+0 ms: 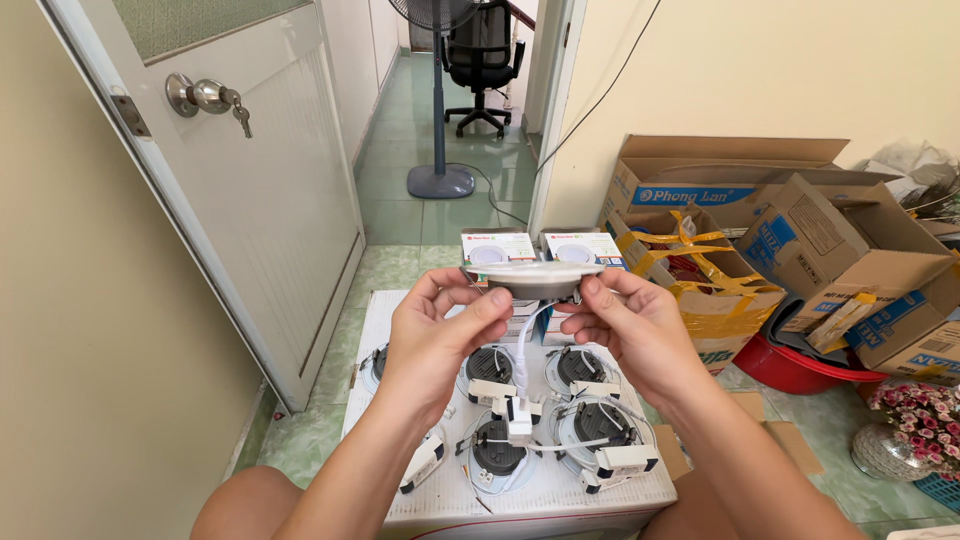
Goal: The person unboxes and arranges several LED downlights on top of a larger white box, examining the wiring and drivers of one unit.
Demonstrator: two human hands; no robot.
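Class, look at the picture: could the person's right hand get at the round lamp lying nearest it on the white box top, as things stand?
Probably not at once: the right hand grips the raised lamp with the left hand. Otherwise the lamp below lies uncovered.

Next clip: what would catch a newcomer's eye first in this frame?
At centre, the left hand and right hand hold up a round white downlight edge-on, its white cable and plug dangling. Beneath it, more downlights lie face down with their driver boxes on a white carton. At right stands a heap of open cardboard boxes; at left, a white door with keys in the knob.
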